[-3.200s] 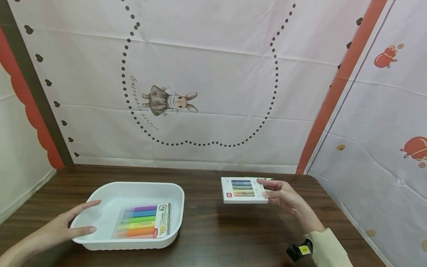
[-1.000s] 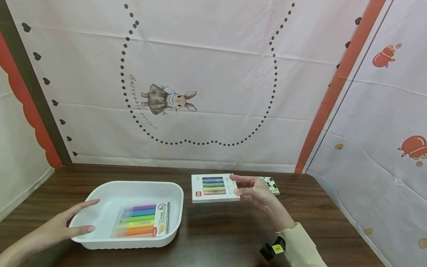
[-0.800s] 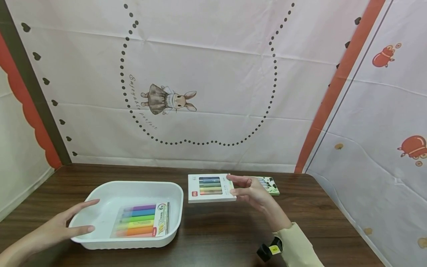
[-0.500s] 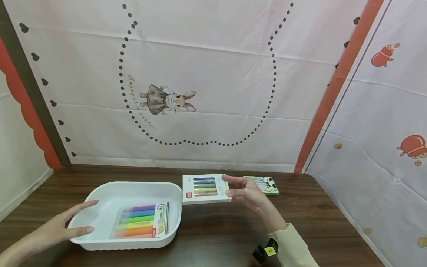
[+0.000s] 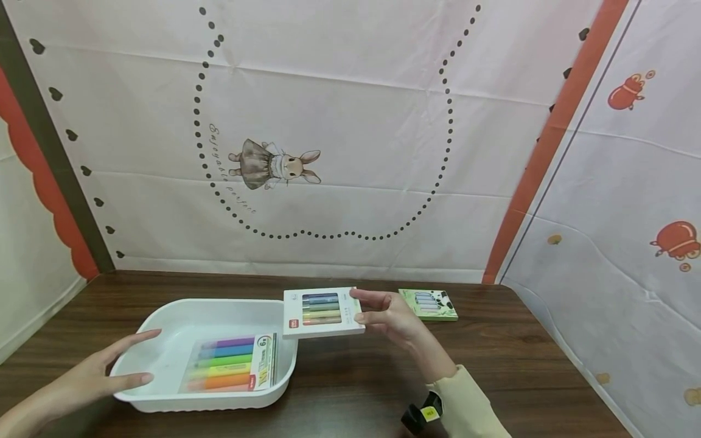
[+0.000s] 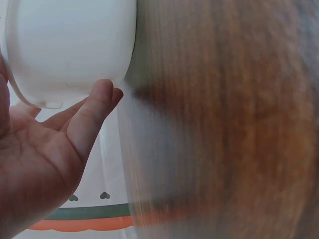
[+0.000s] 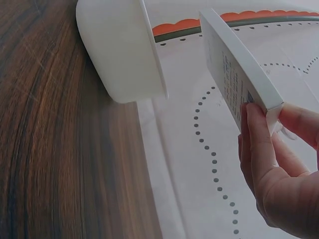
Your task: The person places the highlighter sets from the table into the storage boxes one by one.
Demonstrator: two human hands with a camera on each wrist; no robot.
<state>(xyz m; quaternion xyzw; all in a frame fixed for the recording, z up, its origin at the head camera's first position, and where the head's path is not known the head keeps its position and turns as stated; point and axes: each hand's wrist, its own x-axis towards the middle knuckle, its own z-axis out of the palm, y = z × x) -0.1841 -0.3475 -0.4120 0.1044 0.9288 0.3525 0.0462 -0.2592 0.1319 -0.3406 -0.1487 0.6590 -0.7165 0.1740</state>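
1. Right hand [image 5: 394, 319]: fingers and thumb pinch 1 end of the white pen box [image 5: 320, 313] – raised, by the right rim of the tray [image 5: 205, 402].
2. Left hand [image 5: 93, 374]: gripping the tray's left rim.
3. 1 coloured pen pack [image 5: 232, 365] lies inside – 1 green box [image 5: 428, 305] on the table [image 5: 350, 389].

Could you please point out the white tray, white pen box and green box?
White tray [image 5: 207, 403]: head view, on its near outer wall.
White pen box [image 5: 322, 309]: head view, on its window.
Green box [image 5: 427, 305]: head view, on its upper face.
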